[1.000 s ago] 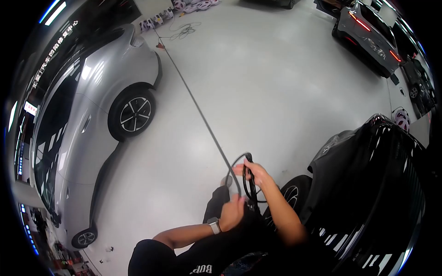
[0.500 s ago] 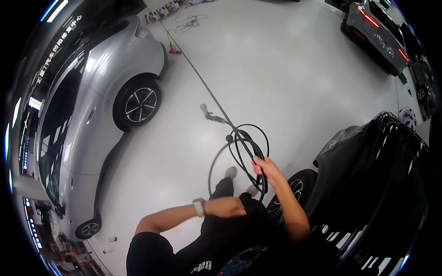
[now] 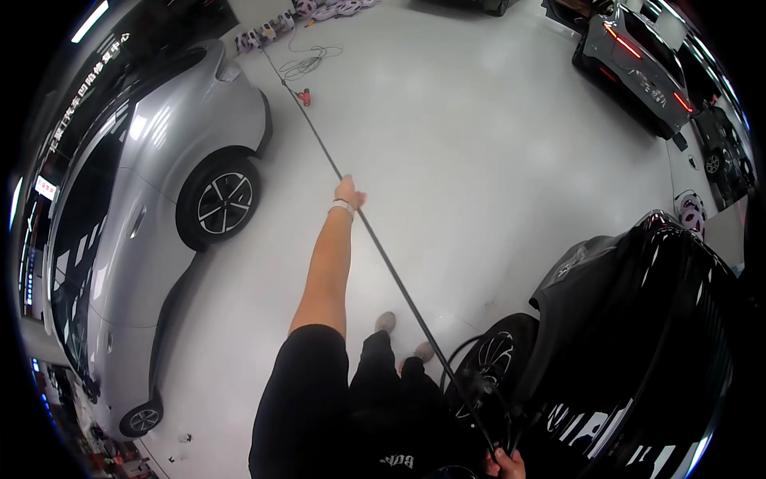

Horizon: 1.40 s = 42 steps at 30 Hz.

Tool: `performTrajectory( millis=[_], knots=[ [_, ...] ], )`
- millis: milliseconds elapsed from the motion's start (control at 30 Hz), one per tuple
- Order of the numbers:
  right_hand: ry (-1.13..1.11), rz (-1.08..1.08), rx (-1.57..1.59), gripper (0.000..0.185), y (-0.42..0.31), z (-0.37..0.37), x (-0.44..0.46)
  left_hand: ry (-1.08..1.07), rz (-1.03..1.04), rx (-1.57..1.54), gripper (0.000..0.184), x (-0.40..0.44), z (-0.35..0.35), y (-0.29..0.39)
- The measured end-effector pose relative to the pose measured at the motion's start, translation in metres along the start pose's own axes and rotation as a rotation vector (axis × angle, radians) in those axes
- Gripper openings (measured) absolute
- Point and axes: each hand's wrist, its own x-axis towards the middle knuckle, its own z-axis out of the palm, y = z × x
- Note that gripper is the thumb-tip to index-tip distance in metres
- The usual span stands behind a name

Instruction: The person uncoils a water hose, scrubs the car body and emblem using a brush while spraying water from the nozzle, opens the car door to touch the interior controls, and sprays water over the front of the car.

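A long black cable (image 3: 399, 287) runs taut on a diagonal from the far upper left down to the lower right. My left hand (image 3: 348, 192), with a watch on its wrist, reaches far forward and is closed round the cable. At the bottom right, my right hand (image 3: 507, 465) is closed on the gathered cable beside the black car. Coiled loops hang near that hand in front of the car's wheel, partly lost against its dark body. A blurred dark fitting (image 3: 477, 385) shows among the loops.
A silver car (image 3: 159, 184) stands to my left and a black car (image 3: 630, 335) close on my right. A red object (image 3: 303, 97) lies by the cable's far part, near a loose thin cord (image 3: 315, 62). A grey car (image 3: 634, 68) with lit tail lights stands at the far right.
My left hand has gone from near my waist to far forward onto the cable. My right hand has moved down and right with the coils, toward the black car.
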Motion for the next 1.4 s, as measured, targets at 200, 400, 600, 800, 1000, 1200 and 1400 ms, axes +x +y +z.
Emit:
performTrajectory(
  millis=[200,400,600,800,1000,1200,1400],
  knots=[
    [0.242,-0.256,-0.001,0.019,0.006,0.015,-0.004,0.325,0.547,0.631,0.043,0.027,-0.025,-0.014],
    [0.035,-0.224,0.061,0.023,-0.004,-0.009,0.109,0.286,0.709,1.019,0.04,-0.092,-0.117,-0.136],
    [-0.093,-0.278,-0.124,0.027,0.01,-0.018,0.276,-0.165,0.697,0.903,0.035,-0.339,-0.12,-0.266],
    [-0.091,-0.156,0.07,0.021,0.026,-0.058,0.372,-0.98,0.633,1.051,0.04,-0.475,-0.102,-0.32],
    [-0.198,-0.192,-0.053,0.02,0.054,-0.098,0.389,-1.597,1.06,1.472,0.028,-0.499,-0.047,-0.35],
    [-0.222,-0.173,0.07,0.023,0.077,-0.094,0.393,-0.359,1.302,1.939,0.028,-0.466,-0.045,-0.503],
    [-0.248,-0.197,0.102,0.027,0.073,-0.083,0.396,-0.774,0.525,1.126,0.041,-0.446,-0.001,-0.266]
  ],
)
